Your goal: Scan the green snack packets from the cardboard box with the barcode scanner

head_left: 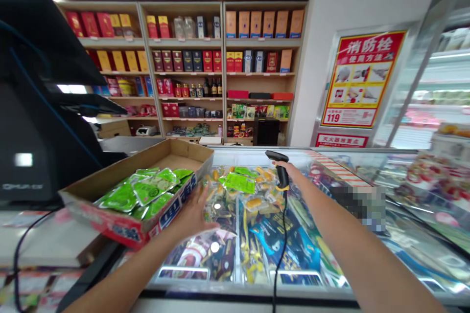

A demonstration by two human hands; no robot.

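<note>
My right hand [291,168] grips a black barcode scanner [282,178] by its handle, above a glass-topped freezer [223,281]. The scanner's cable [282,249] hangs down toward the front edge. My left hand [194,211], slightly blurred, has its fingers apart beside the right wall of an open cardboard box [84,217]; whether it touches the wall I cannot tell. Green flat packets [154,187] lie piled in the box. Beyond my left hand, more green packets [239,183] lie on the freezer among small clear packs with yellow contents [255,203].
A dark checkout terminal [40,122] stands at the left, partly over the counter. Bagged goods [286,234] show under the freezer glass. Shelves of boxed goods [187,61] line the back wall. A red fire-hydrant sign [363,78] and refrigerated shelves [440,83] are at the right.
</note>
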